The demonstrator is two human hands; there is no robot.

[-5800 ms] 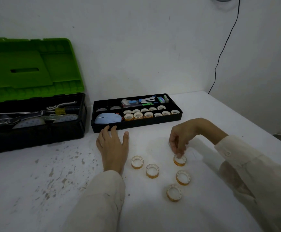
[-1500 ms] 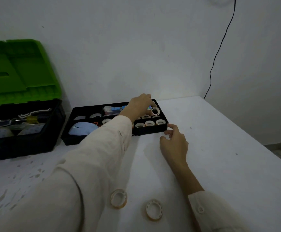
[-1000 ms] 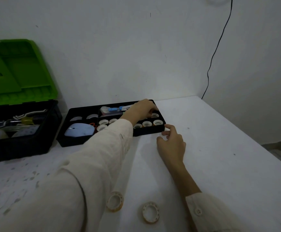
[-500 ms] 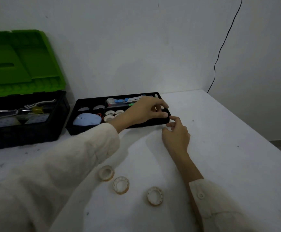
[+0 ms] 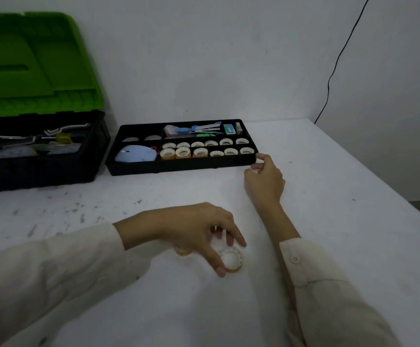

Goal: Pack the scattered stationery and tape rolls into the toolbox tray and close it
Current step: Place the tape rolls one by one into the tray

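The black toolbox tray (image 5: 179, 168) lies at the back of the white table and holds several tape rolls (image 5: 205, 148) in two rows, stationery (image 5: 199, 130) and a blue mouse (image 5: 135, 156). My left hand (image 5: 199, 231) hovers over the loose rolls near the table's middle. Its thumb touches the near edge of one tape roll (image 5: 231, 259) lying flat, with its fingers spread past the far edge. A second roll (image 5: 182, 252) peeks out from under the palm. My right hand (image 5: 264, 180) rests by the tray's front right corner, fingertips against it, holding nothing.
The open toolbox (image 5: 41, 169), black base with green lid (image 5: 28, 63) raised, stands to the left of the tray with tools inside. A black cable (image 5: 341, 51) runs down the right wall. The table's right edge (image 5: 379, 176) slants away on the right.
My left hand has left the tray and come back to the loose rolls near me. My right hand has stayed at the tray's corner. The view has tilted down.
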